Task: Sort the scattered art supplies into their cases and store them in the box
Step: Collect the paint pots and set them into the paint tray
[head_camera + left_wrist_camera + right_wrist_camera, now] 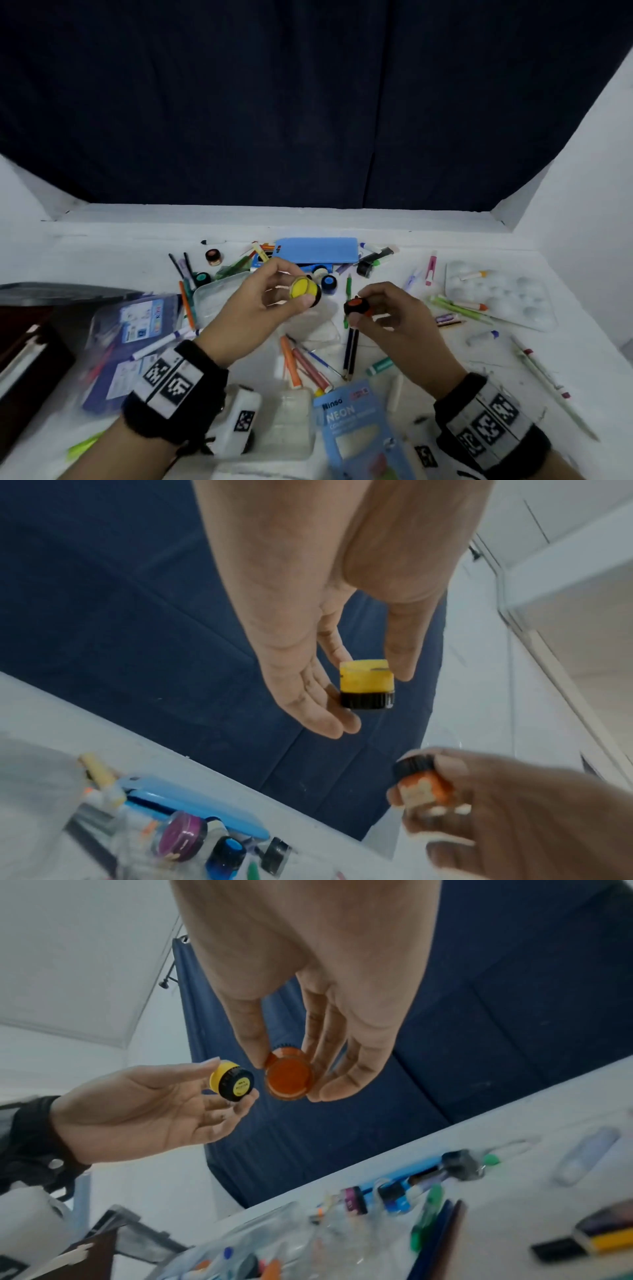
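Mid-frame, yellow paint pot [305,290] pinched in left hand [260,308], orange paint pot [357,306] in right hand [394,318]; sorting barely begun, supplies strewn across table [102,253].

A navy cloth [308,102] hangs across the back of my view, creased in long vertical folds; it reaches down to a white ledge [239,212] that runs along the far edge of the white table [120,253]; a white wall [582,171] rises on my right and another white wall [20,192] closes the left; a black wristband [174,387] bearing black-and-white square markers wraps my left wrist, and a second wristband [489,418] of the same kind wraps my right; just beside the left band a white block [239,418] with one such marker shows, too blurred for me to tell more.
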Demonstrator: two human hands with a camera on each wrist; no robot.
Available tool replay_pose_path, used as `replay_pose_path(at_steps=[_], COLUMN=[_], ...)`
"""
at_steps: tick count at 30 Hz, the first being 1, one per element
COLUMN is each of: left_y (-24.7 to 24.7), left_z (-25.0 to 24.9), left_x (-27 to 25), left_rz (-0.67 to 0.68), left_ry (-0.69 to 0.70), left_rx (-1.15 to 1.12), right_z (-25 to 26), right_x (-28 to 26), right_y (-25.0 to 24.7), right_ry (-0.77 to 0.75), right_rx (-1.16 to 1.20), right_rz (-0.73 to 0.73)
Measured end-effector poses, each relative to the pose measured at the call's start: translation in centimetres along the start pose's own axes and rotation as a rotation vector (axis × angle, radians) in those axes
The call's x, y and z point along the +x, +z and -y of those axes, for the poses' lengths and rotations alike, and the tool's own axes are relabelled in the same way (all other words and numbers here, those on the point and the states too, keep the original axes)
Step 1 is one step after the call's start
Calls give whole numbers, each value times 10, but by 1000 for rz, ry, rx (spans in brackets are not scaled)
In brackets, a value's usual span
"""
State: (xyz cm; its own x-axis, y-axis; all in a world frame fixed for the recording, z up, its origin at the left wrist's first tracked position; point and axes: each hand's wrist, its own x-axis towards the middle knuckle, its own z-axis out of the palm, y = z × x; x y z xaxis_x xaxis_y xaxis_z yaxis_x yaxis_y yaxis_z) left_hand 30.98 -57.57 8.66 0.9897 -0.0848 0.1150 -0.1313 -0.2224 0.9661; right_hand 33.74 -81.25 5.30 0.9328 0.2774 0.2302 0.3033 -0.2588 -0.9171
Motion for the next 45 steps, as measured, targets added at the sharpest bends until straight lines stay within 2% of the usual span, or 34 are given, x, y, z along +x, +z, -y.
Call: replay_pose_path(at_steps=[4, 6, 9, 12, 15, 22, 25, 29, 32, 37, 45], left_y=[-15, -21, -26, -27, -25, -12, -7, -8, -7, -5, -9], left_z=[9, 23, 44, 60, 71, 76, 74, 80, 80, 76, 77], left_x=[-51, -75, -107, -128, -135, -124, -116, -109, -108, -108, -94], left_rz=[-47, -67, -86, -59, 7, 242, 290, 270, 297, 385, 487], left_ry=[30, 12, -25, -25, 41, 12, -66, -49, -40, -41, -91], left_rx=[-36, 13, 201, 415, 679, 948, 968, 893, 931, 1041, 950], right_z=[4, 4, 3, -2, -4, -6, -4, -1, 1, 0, 5], right_x=[-27, -39, -52, -58, -61, -63, -63, -62, -60, -59, -54], right_y=[36, 52, 69, 76, 79, 85, 86, 82, 81, 84, 88], right_ry=[31, -45, -174, -226, -243, -204, -193, -168, -152, -175, -185], right_rx=[53, 15, -120, -273, -413, -575, -614, -607, -611, -678, -797], right_rz=[87, 127, 248, 368, 420, 520, 562, 631, 685, 692, 720])
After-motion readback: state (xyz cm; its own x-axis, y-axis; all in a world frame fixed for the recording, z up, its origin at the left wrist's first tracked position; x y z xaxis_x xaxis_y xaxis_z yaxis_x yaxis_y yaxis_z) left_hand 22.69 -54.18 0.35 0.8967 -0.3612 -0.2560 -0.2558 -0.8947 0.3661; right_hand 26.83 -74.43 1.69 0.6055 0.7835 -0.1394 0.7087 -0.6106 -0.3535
